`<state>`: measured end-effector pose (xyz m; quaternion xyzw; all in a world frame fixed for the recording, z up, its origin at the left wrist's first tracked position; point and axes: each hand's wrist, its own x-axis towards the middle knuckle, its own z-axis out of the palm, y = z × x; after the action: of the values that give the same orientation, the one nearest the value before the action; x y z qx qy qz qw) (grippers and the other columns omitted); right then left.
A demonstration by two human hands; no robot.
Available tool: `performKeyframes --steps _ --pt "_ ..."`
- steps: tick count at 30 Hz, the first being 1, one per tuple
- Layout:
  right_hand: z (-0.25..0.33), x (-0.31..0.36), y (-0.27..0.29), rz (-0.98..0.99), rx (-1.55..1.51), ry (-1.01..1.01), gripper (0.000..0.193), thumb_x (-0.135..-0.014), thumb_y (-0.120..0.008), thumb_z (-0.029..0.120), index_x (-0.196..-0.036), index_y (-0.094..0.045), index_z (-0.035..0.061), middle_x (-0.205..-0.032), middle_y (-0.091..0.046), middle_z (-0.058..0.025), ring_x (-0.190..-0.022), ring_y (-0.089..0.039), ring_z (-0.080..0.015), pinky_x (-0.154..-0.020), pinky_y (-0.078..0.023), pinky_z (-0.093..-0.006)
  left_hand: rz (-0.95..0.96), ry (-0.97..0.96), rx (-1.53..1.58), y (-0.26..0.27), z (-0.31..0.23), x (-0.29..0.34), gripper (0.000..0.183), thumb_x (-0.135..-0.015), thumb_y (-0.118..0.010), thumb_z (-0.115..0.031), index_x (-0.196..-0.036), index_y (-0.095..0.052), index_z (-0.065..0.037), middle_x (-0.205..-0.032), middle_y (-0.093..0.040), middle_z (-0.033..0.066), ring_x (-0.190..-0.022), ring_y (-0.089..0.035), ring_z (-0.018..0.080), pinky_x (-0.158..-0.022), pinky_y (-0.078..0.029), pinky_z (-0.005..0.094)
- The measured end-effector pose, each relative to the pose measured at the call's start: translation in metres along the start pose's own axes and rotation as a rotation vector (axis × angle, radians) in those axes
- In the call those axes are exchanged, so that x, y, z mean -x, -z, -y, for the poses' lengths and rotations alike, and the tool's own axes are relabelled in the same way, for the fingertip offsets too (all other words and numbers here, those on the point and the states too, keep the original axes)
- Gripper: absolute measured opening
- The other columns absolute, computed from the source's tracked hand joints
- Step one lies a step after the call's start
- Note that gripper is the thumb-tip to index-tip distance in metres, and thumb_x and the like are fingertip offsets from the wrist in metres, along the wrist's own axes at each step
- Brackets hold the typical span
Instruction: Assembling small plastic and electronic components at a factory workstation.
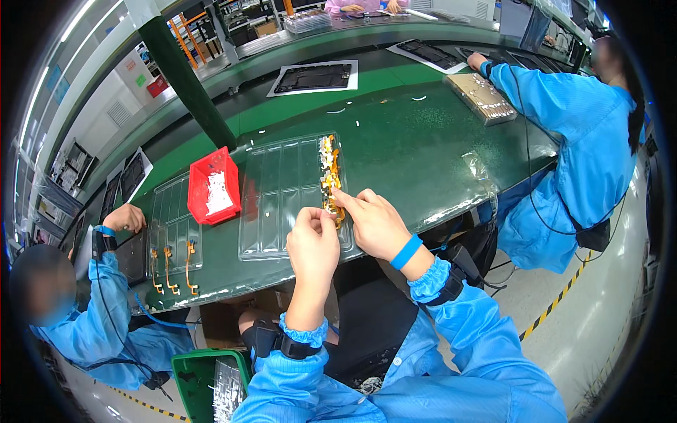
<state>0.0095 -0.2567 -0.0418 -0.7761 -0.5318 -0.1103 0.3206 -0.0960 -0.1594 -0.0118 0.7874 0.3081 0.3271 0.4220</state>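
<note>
A row of orange flex cables with white pieces (329, 166) lies along the right side of a clear plastic compartment tray (271, 190). At the near end of that row, my left hand (312, 243) is closed, its thumb and fingertips pinched together; what they hold is too small to tell. My right hand (377, 224), with a blue band at its wrist, comes in from the right. Its index fingertip touches the cables and its other fingers are curled; anything between finger and thumb is hidden. Left of the tray, a red bin (227, 166) holds small white strips.
Several orange flex cables (169, 271) lie at the left by another clear tray (163, 194). A co-worker sits on each side. A cardboard box (481, 97) stands right, black panels (314, 79) lie behind, a green post (187, 77) rises left. Below is a green bin (190, 381).
</note>
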Motion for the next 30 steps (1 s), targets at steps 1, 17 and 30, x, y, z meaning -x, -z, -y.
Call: performKeyframes --steps 1,17,30 --pt "0.001 0.0 0.001 0.001 0.002 0.001 0.055 -0.079 -0.059 0.002 -0.134 -0.053 0.0044 -0.091 -0.065 -0.0079 -0.089 -0.056 -0.0257 -0.076 -0.048 -0.0374 -0.004 -0.004 0.002 -0.001 0.004 -0.002 0.017 -0.094 -0.058 -0.016 -0.093 -0.061 0.0 -0.081 -0.073 0.0157 -0.076 -0.073 0.0274 -0.068 -0.055 0.0364" --pt "-0.001 0.003 0.008 -0.051 -0.121 0.131 0.027 -0.079 -0.064 0.014 -0.105 -0.066 0.007 -0.11 -0.064 -0.0066 -0.092 -0.057 -0.0279 -0.082 -0.05 -0.0382 -0.068 -0.345 -0.087 -0.004 0.023 0.006 0.01 -0.094 -0.059 -0.006 -0.09 -0.06 0.003 -0.078 -0.068 0.0163 -0.07 -0.068 0.0256 -0.065 -0.051 0.0358" --pt "-0.01 -0.003 0.0 -0.05 -0.262 0.137 0.013 -0.085 -0.065 0.012 -0.096 -0.07 0.0065 -0.084 -0.068 -0.0081 -0.081 -0.062 -0.029 -0.075 -0.05 -0.0409 -0.061 -0.235 -0.099 -0.013 0.022 -0.002 0.008 -0.095 -0.057 -0.007 -0.093 -0.058 0.001 -0.074 -0.068 0.0181 -0.067 -0.07 0.0315 -0.059 -0.052 0.0393"
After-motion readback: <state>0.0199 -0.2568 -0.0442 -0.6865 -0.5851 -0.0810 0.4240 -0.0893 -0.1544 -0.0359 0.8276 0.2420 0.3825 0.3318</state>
